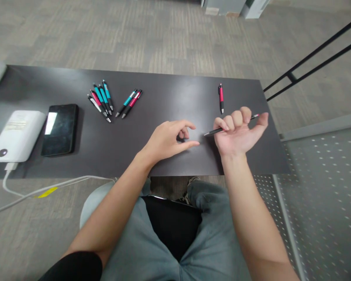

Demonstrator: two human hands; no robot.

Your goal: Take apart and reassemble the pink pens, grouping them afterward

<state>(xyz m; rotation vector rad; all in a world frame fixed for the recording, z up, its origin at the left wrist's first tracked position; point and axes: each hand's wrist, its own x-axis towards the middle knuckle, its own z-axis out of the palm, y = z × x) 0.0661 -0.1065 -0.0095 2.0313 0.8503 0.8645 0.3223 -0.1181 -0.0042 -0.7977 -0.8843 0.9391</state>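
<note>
In the head view, the right hand lies palm up at the centre right of the frame. Its fingers are clenched around a dark pen. The tip points left toward the left hand, probably so that this end is easy to reach.

The left hand rests on the counter with thumb and forefinger almost meeting. I cannot tell whether they pinch some small part, because the gap is in shadow.

A single red pen lies just above the right hand, well apart from the pen group and the pen pair at upper left, perhaps set aside on purpose.

The right hand sits near the counter's right and front edges. Between the left hand and the phone there is open surface for moving.
</note>
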